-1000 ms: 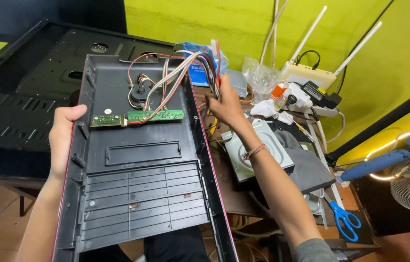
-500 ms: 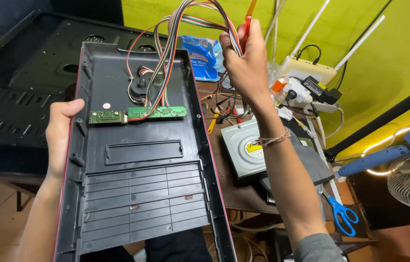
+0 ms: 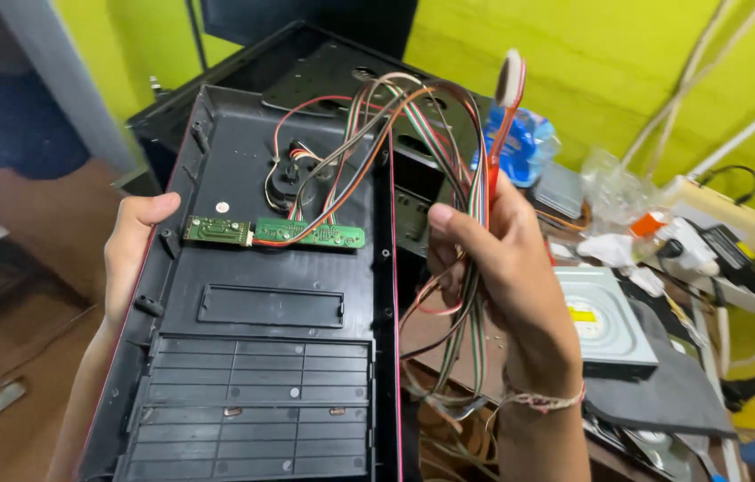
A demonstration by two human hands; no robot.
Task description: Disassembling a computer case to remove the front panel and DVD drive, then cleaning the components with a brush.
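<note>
Black plastic panel steadied by your left hand; right hand fingers clenched around wires — tugging harder risks tearing them off the green board.

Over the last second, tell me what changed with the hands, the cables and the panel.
The right hand gathered the cable bundle and lifted it off the black panel, first high, then lower beside the panel's right edge, keeping the red-handled tool in its grip. The left hand kept holding the panel's left edge, and the green circuit boards stayed mounted.
</note>
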